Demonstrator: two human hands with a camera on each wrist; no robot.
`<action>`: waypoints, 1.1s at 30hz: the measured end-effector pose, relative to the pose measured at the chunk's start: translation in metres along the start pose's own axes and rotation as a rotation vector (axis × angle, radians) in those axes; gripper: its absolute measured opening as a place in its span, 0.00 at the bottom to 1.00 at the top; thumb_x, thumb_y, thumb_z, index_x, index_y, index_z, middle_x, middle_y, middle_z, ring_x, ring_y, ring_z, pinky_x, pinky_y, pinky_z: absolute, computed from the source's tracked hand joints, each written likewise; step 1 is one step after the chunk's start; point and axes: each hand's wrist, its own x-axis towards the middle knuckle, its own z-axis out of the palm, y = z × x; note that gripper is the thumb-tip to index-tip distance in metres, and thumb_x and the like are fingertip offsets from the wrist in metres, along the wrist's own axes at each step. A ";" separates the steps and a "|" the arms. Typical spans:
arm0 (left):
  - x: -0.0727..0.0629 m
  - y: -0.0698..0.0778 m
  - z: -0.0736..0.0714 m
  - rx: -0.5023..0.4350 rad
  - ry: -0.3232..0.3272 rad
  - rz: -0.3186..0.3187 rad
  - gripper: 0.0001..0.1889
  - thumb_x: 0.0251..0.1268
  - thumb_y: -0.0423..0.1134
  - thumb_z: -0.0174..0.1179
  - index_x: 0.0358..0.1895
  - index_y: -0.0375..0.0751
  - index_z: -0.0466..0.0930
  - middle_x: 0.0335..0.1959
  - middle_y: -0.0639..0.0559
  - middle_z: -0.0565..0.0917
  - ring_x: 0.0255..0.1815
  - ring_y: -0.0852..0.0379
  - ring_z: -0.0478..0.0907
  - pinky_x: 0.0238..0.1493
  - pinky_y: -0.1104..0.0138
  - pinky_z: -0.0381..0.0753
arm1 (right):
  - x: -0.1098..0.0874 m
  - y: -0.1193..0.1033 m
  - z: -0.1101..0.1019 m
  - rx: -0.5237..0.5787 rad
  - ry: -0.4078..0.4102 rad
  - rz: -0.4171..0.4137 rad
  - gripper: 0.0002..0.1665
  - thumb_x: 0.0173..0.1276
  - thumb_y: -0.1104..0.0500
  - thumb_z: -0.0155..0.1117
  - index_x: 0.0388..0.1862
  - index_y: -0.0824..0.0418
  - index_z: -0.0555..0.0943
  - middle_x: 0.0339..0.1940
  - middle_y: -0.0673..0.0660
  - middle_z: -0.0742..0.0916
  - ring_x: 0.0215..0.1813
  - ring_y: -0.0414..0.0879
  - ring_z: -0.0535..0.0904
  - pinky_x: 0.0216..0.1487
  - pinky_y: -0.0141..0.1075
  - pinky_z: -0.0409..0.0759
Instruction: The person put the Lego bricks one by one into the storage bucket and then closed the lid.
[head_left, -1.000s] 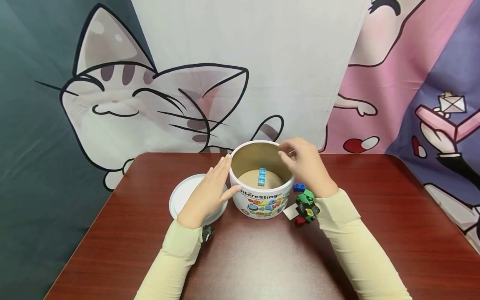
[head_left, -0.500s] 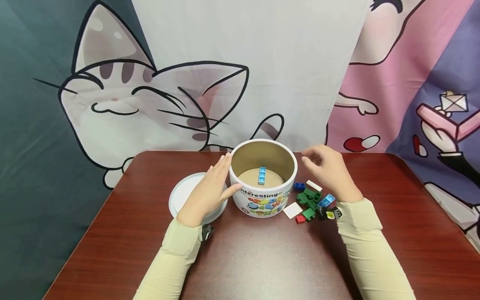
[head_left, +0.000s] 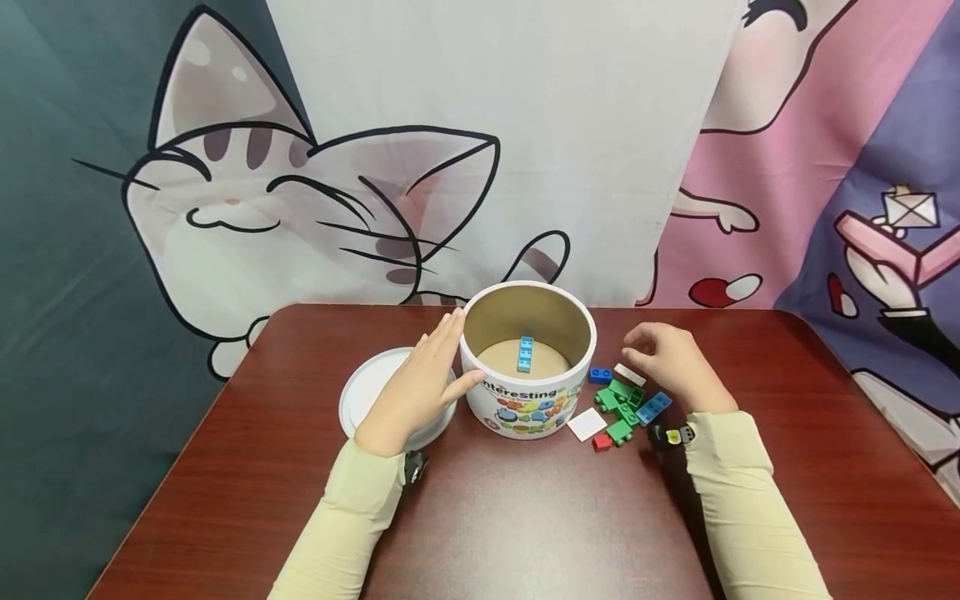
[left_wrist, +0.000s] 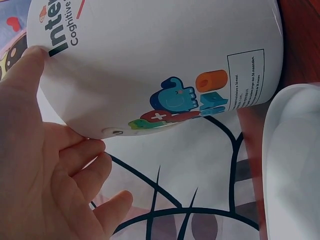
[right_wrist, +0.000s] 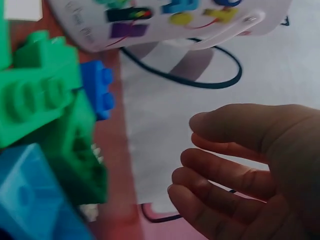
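A white bucket (head_left: 525,408) with colourful print stands upright near the table's back edge. One light blue toy brick (head_left: 525,355) lies on its floor. My left hand (head_left: 420,385) rests against the bucket's left side, fingers straight, thumb at the front; the left wrist view shows the fingertips at the rim. Right of the bucket lies a loose pile of green bricks (head_left: 618,400), with a light blue brick (head_left: 654,408), a dark blue brick (head_left: 600,376) and a red brick (head_left: 602,442). Over the pile's right side hovers my right hand (head_left: 667,357), loosely curled, holding nothing.
A white round lid (head_left: 367,387) lies left of the bucket, partly under the left hand. A flat white square (head_left: 587,423) and a small white strip (head_left: 629,374) lie by the bricks. Behind the brown table (head_left: 480,525) hangs a printed cloth (head_left: 585,150).
My right hand has moved from above the bucket's right rim, rightward and down to beside the brick pile, uncovering it. The left hand has stayed on the bucket.
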 end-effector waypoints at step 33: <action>0.000 0.000 0.001 -0.002 0.001 -0.001 0.45 0.76 0.59 0.54 0.83 0.37 0.43 0.83 0.44 0.50 0.83 0.51 0.45 0.80 0.50 0.49 | 0.001 0.025 0.018 -0.078 -0.171 0.062 0.04 0.60 0.69 0.71 0.33 0.71 0.85 0.29 0.62 0.87 0.34 0.53 0.83 0.41 0.52 0.85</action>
